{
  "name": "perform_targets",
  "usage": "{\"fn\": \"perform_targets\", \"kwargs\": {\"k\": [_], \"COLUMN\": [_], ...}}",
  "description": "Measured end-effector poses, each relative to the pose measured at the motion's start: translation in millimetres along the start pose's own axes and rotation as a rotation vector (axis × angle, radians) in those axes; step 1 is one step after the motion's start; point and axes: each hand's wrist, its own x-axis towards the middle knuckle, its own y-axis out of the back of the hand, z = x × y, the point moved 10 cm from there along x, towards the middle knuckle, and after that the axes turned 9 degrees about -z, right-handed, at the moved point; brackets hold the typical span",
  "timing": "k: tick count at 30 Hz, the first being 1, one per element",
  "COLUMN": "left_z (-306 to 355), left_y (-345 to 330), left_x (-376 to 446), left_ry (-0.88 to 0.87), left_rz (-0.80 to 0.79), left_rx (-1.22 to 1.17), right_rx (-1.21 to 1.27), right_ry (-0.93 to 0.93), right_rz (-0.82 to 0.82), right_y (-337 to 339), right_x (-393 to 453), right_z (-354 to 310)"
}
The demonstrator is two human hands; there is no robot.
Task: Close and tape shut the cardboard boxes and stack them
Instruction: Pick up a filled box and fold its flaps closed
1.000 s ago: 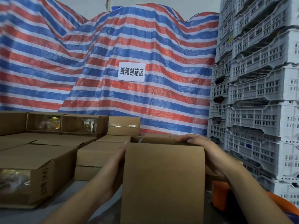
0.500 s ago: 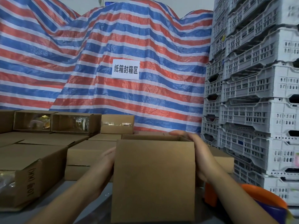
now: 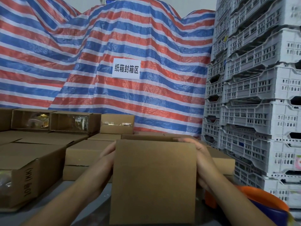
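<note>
A plain cardboard box (image 3: 153, 180) stands upright in front of me, its near flap raised toward the camera and hiding the inside. My left hand (image 3: 106, 159) presses against its left side with fingers around the edge. My right hand (image 3: 199, 157) grips its right side, fingers curled over the top rim. More cardboard boxes (image 3: 88, 154) lie on the table (image 3: 91, 203) to the left, and some at the back (image 3: 71, 122) show clear windows with goods inside.
Stacked grey plastic crates (image 3: 254, 98) form a wall on the right. A striped red, white and blue tarp (image 3: 114, 46) with a white sign (image 3: 126, 68) hangs behind. An orange and blue object (image 3: 267, 204) sits at the lower right, beside my right forearm.
The box and both hands sit lower in view than a second ago, and the view has shifted right. My right hand's fingers stay hooked over the top rim.
</note>
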Motion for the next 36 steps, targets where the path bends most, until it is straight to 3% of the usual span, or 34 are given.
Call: {"fn": "perform_targets", "kwargs": {"k": [5,11,15,21,25,31,36], "left_z": [3.2,11.7,24.1,12.8,5.5,4.5,2.7], "left_y": [-0.7,-3.8,-17.9,-10.0,2.7,-6.0,-1.6], "left_x": [-1.5,-8.8,-11.1,-9.6,-7.4,-0.9,6.3], "left_ry": [-0.002,-0.011,0.054,0.090,0.086,0.119,0.146], "left_rz": [-0.023,0.015,-0.130,-0.168,-0.079,-0.106,-0.008], "left_rx": [0.009,0.097,0.047,0.095,0.135,0.244,0.228], "right_rx": [-0.090,-0.079,-0.103,-0.004,0.008,-0.067,-0.164], "right_ry": [-0.241,-0.270,-0.283,-0.332,-0.246,-0.207,-0.084], "right_rz": [-0.014,0.058,0.106,0.149,0.148,-0.024,-0.162], "right_y": [-2.0,1.2,5.9,7.4,7.0,-7.8,-15.1], "right_x": [-4.1,-6.0,-7.8,-4.6,-3.7,1.5,0.1], "right_z": [23.3,22.9,24.1,31.5,28.2,19.2,8.3]}}
